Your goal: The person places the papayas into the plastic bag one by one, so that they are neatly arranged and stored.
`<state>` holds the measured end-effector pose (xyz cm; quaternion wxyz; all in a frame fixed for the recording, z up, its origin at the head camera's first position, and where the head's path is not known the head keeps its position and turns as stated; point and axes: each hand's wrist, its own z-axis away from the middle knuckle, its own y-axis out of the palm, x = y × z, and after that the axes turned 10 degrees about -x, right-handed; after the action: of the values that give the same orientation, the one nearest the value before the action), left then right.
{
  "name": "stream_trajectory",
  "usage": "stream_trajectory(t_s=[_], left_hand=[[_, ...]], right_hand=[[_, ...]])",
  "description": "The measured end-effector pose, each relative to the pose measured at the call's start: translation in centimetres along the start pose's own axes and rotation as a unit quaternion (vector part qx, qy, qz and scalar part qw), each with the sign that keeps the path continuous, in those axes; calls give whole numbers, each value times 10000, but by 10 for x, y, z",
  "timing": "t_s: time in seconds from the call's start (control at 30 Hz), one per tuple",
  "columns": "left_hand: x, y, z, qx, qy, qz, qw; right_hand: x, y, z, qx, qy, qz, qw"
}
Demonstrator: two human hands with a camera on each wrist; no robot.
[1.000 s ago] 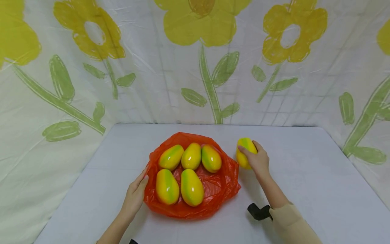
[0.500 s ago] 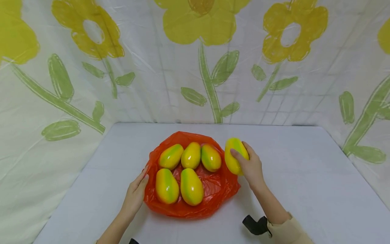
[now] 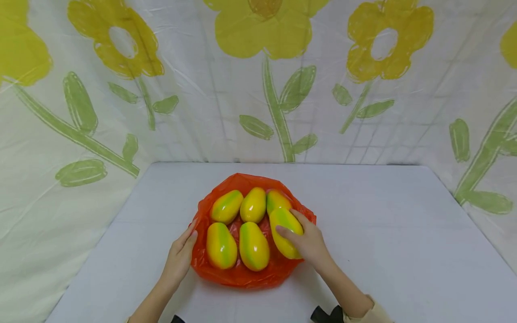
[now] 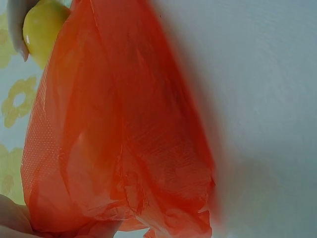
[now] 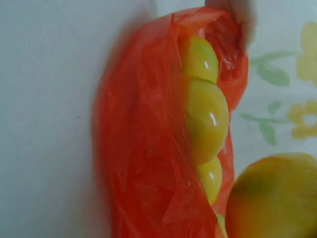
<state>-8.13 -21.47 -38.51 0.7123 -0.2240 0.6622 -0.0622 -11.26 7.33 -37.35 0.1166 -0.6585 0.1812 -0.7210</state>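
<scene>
A red plastic bag (image 3: 242,279) sits opened wide on the table, with several glossy yellow-green mangoes (image 3: 253,247) inside. My left hand (image 3: 179,253) grips its left rim, thumb on the inner side; in the left wrist view the bag's wall (image 4: 124,124) fills the middle. Over the bag's right part, my right hand (image 3: 308,244) holds another mango (image 3: 284,233) between thumb and fingers. This mango overlaps the back-right one in the head view. The right wrist view shows the held mango (image 5: 277,198) beside the bag's side (image 5: 143,139).
The white tabletop (image 3: 383,224) spreads around the bag on all sides. Behind it hangs a pale cloth (image 3: 194,116) printed with yellow flowers. A black wrist mount (image 3: 327,315) shows under the right forearm.
My right hand has carried its mango leftward and nearer, from beside the bag's right edge to over its right part. The left hand stays at the rim.
</scene>
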Motion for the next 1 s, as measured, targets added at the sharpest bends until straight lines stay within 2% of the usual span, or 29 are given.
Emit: stream_trajectory(t_s=[0.3, 1.0], left_hand=[[0, 0, 1, -27, -15, -29, 10000], [2, -1, -1, -53, 76, -2, 10000]], right_hand=[[-3, 1, 6, 463, -135, 830, 9954], [-15, 11, 1, 370, -351, 1076, 9929]])
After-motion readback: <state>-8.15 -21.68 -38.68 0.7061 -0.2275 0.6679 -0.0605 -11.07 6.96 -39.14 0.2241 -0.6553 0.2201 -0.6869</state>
